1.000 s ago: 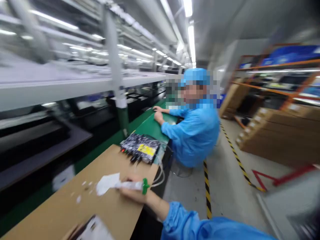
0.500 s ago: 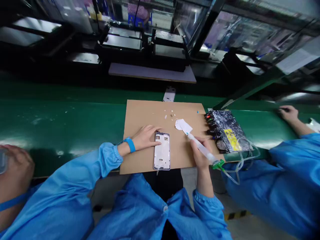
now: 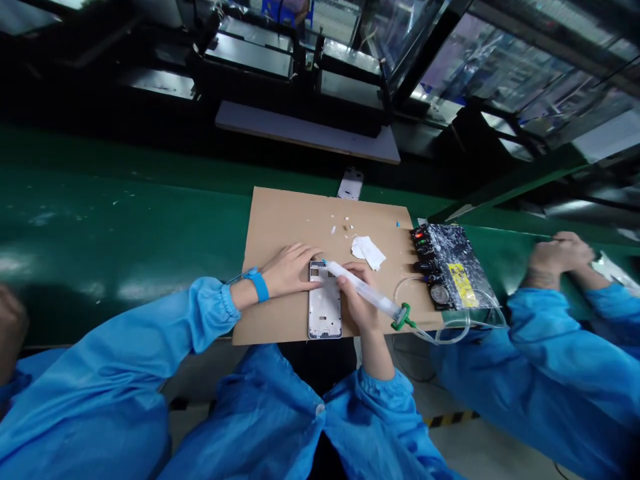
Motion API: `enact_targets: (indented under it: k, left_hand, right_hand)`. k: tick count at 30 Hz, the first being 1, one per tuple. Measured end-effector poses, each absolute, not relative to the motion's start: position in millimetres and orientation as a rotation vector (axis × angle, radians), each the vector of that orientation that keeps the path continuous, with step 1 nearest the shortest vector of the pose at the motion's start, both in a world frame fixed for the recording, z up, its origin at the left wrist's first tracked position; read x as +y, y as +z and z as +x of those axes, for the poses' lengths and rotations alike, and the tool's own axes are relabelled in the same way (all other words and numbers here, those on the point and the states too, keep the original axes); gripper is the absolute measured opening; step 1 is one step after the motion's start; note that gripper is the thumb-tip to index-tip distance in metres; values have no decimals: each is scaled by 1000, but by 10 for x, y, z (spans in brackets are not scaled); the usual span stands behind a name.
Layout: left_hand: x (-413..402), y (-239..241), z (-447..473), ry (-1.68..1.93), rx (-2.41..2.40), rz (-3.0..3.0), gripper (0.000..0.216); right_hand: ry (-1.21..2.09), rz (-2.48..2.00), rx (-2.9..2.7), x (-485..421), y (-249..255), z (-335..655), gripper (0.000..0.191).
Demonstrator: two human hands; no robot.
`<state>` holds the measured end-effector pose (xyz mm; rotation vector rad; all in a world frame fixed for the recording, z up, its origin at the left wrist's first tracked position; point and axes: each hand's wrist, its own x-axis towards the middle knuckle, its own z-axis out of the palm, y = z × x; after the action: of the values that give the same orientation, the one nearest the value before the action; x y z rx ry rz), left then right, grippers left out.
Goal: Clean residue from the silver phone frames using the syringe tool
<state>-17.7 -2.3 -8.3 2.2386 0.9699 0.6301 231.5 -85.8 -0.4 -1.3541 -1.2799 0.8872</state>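
Note:
A silver phone frame (image 3: 325, 313) lies flat on a sheet of cardboard (image 3: 280, 227) with its short edge toward me. My left hand (image 3: 287, 273) grips its upper left side, thumb over the edge and fingers at the top corner. Between the fingers of my right hand (image 3: 361, 297) is a translucent dispensing syringe (image 3: 370, 295), tilted, with a green cap and a clear tube at its rear. Its blue tip is at the frame's top edge; whether it touches cannot be made out.
A white folded wipe (image 3: 370, 252) and small crumbs lie on the cardboard. To the right stands a black dispenser box (image 3: 450, 263) with knobs, a gauge and tubing. Another phone frame (image 3: 351, 184) lies beyond. Co-workers' hands (image 3: 555, 257) rest on the green bench (image 3: 150, 240) at both sides.
My right hand has carried the syringe left, from beside the wipe to the top of the phone frame. My left hand stays on the frame. The right-hand co-worker's hands have come together.

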Motion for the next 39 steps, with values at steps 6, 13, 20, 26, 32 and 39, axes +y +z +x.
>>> enact_targets:
  k: [6,13,20,26,32,39]
  left_hand:
    - [-48,-71,-169,616,1000,2246,77]
    - [-58,-99,-177,623,992,2255,77]
    - [-56,-98,-178,617,1007,2250,76]
    - [-56,-92,-177,595,1010,2252,78]
    - [-58,-89,-177,603,1010,2246,75]
    - [-49,-75,-173,602,1011,2233,75]
  right_hand:
    - [776,-1452,-1160,-898,-159,2386,45]
    - [785,-1505,-1176,-896,-192,2410,43]
    - [787,-1496,-1216,-890,-212,2403,42]
    - [776,-1522,-1256,-881,-200,2406,44]
    - [772,-1527,-1259,-883,-168,2386,50]
    - [768,-1521,-1242,-873,-129,2369,44]
